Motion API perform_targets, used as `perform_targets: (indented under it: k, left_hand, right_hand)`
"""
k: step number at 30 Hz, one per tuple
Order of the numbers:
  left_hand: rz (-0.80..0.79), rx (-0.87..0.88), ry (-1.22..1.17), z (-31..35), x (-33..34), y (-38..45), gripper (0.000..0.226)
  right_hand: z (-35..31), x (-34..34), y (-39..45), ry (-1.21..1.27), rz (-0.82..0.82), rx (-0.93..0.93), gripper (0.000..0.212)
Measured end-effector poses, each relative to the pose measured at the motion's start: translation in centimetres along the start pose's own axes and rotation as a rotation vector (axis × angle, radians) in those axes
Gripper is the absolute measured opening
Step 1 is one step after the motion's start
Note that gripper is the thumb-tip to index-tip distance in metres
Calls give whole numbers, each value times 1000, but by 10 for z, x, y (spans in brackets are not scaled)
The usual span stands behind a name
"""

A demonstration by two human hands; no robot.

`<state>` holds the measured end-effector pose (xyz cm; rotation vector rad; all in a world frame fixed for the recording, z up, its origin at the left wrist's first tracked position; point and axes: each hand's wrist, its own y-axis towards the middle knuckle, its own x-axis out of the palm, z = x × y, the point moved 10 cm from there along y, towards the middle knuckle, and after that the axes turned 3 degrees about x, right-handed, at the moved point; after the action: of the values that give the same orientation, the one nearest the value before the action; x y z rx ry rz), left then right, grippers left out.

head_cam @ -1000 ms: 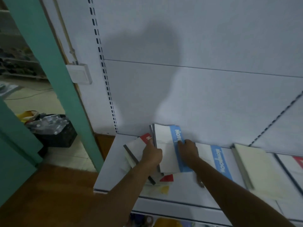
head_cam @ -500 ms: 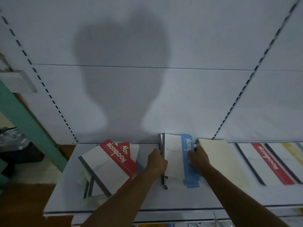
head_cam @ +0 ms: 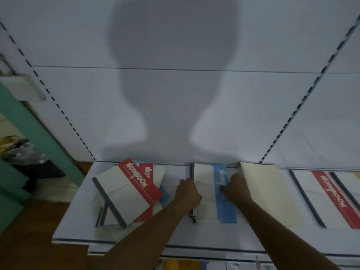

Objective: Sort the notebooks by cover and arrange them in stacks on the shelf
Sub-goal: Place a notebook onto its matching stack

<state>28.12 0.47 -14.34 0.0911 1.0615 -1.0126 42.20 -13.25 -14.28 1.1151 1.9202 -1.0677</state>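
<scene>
A white shelf [head_cam: 175,232] is seen below a white back panel [head_cam: 175,94]. At the left of the shelf a loose pile of red-banded notebooks [head_cam: 126,193] is spread. In the middle a stack of blue-banded notebooks [head_cam: 212,193] is held between both hands. Its spine edge is gripped by the curled fingers of the left hand [head_cam: 188,194]. The blue band is touched by the right hand [head_cam: 234,189]; whether its fingers are curled cannot be told. Just beside lies a cream notebook [head_cam: 270,191], then another red-banded notebook [head_cam: 331,197].
</scene>
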Motion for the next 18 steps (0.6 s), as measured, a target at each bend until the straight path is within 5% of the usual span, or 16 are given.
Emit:
perform_targets:
  k: [3, 7, 13, 18]
  left_hand:
    - [96, 60, -54, -1, -30, -7, 36]
    - [220, 39, -176, -25, -84, -19, 35]
    - [398, -159, -179, -114, -156, -49, 39]
    - [592, -385, -154, -198, -195, -94, 51]
  right_hand:
    - [-28, -11, -12, 11, 68, -81, 40]
    - [-100, 11, -35, 114, -48, -220, 27]
    - [-208, 72, -98, 39, -204, -497, 23]
    - [-244, 110, -127, 51, -280, -505, 27]
